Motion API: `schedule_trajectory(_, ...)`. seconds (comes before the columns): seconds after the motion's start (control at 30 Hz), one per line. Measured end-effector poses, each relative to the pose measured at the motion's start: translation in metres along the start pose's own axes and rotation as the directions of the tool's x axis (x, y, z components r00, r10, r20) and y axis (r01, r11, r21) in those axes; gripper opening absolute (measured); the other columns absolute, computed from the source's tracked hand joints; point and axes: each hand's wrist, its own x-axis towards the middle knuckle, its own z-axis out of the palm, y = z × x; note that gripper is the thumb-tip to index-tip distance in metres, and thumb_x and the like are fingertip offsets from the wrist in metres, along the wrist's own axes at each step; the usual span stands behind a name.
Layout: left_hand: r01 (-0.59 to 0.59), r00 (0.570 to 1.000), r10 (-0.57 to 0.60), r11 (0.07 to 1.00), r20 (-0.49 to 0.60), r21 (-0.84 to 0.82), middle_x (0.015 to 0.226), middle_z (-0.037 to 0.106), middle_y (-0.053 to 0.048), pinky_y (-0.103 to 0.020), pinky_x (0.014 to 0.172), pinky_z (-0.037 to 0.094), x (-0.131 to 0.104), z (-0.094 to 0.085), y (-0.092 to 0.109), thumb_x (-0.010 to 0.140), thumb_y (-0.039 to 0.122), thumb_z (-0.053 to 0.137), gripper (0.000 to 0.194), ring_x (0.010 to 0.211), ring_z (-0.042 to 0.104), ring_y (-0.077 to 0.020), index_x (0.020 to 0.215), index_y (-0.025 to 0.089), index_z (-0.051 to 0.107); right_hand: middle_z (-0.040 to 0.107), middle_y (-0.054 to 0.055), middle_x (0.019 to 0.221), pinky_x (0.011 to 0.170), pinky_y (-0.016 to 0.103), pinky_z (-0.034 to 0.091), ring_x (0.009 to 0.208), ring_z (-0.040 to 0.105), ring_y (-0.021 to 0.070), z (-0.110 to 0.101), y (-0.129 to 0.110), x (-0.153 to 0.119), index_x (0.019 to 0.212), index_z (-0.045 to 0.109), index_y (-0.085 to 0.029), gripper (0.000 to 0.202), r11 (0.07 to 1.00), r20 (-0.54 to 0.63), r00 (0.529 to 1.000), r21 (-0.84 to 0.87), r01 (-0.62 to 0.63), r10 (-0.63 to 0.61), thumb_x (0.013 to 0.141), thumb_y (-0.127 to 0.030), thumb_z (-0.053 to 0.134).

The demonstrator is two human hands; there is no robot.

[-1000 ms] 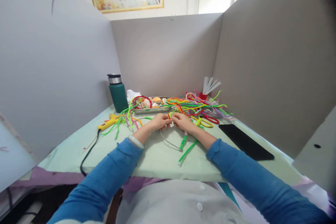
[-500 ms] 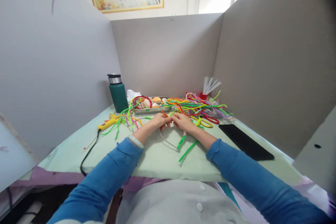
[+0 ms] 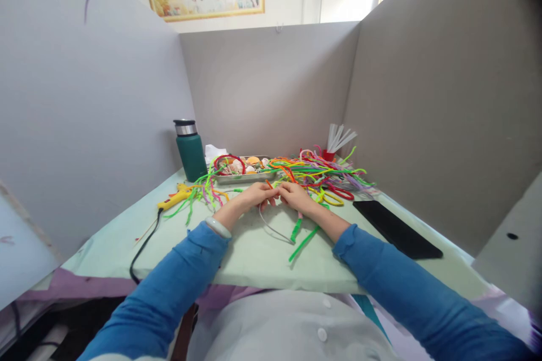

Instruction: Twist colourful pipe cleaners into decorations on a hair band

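Wire hoop (image 3: 274, 230), on the near side of the metal tray (image 3: 243, 179), looks light, springy and easily bent, best pinched by its fuzzy green wrapping (image 3: 296, 229), while left hand (image 3: 256, 196) and right hand (image 3: 295, 197) appear to grip its far part, fingertips closed together.

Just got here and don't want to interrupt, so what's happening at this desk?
The left hand and right hand meet over the table, fingers working at a thin wire loop partly wrapped in green fuzzy stem. A yellow glue gun lies to the left, and loose colored stems are heaped beyond.
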Motion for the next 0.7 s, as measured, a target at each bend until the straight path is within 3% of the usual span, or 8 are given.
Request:
schedule_trajectory(0.17,-0.024,1.000,0.023,0.999,-0.019,-0.049,0.065,0.060,-0.003,-0.020,0.040,0.028,0.0009,-0.0004,-0.0035,0.070,0.061,0.049,0.054,0.039,0.040,-0.0044,0.078,0.009,0.062,0.051,-0.002,0.052,0.051,0.019,0.032,0.050,0.044,0.0081,-0.0001,-0.0008,-0.0005,0.063,0.050,-0.015,0.026,1.000,0.002,1.000,0.014,0.012,-0.012,0.081,-0.029,0.038)
schedule_trajectory(0.7,0.027,0.994,-0.046,0.983,-0.098,-0.183,0.059,0.056,-0.002,-0.019,0.037,0.027,0.0038,0.0030,-0.0020,0.071,0.050,0.055,0.040,0.037,0.038,-0.0035,0.069,0.010,0.056,0.050,-0.003,0.053,0.051,0.019,0.033,0.051,0.046,0.0085,0.0025,-0.0013,-0.0016,0.066,0.050,-0.016,0.025,0.998,-0.030,0.997,0.006,0.069,-0.069,0.082,-0.029,0.037)
